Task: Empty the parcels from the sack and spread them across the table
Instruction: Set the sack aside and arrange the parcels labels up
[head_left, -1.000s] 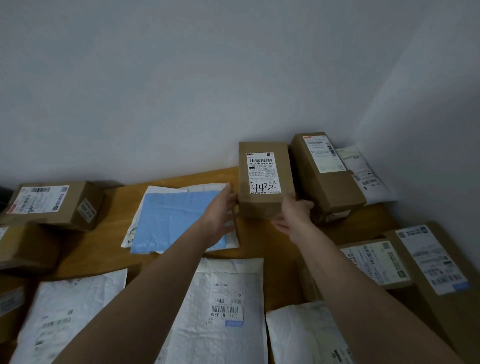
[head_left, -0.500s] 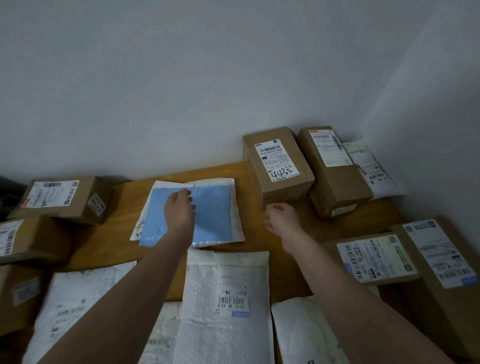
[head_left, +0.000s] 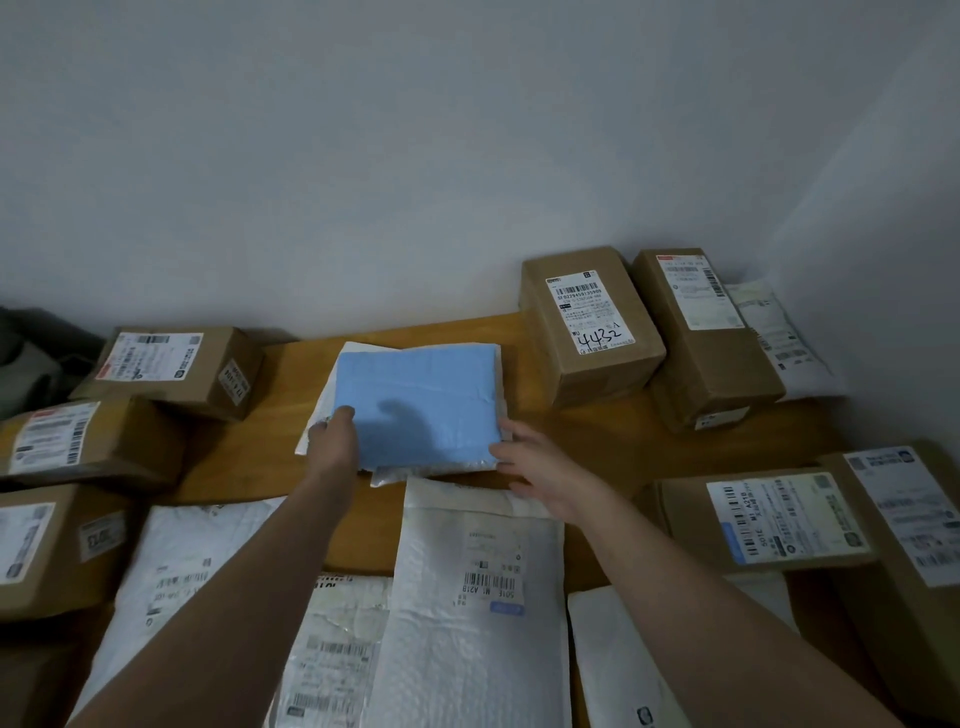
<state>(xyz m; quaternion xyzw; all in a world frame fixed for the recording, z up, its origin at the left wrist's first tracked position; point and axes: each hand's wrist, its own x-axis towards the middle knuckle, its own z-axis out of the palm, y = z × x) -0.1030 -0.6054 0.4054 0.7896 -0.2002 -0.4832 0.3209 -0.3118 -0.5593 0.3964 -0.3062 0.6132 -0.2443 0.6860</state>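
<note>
A blue padded mailer (head_left: 415, 400) lies on top of white mailers (head_left: 317, 431) in the middle of the wooden table (head_left: 291, 374). My left hand (head_left: 335, 436) grips the blue mailer's near left corner, thumb on top. My right hand (head_left: 535, 462) touches its near right corner with relaxed fingers. A brown box marked 4432 (head_left: 587, 322) stands at the back right against the wall, apart from both hands. The sack is not in view.
Brown boxes (head_left: 176, 369) line the left edge, more boxes (head_left: 701, 332) the back right and right side (head_left: 769, 514). White mailers (head_left: 478, 597) cover the near table. A wall corner closes the right side.
Both hands left the 4432 box, which now sits further back by the wall. My left hand moved onto the blue mailer; my right hand has come to its right corner.
</note>
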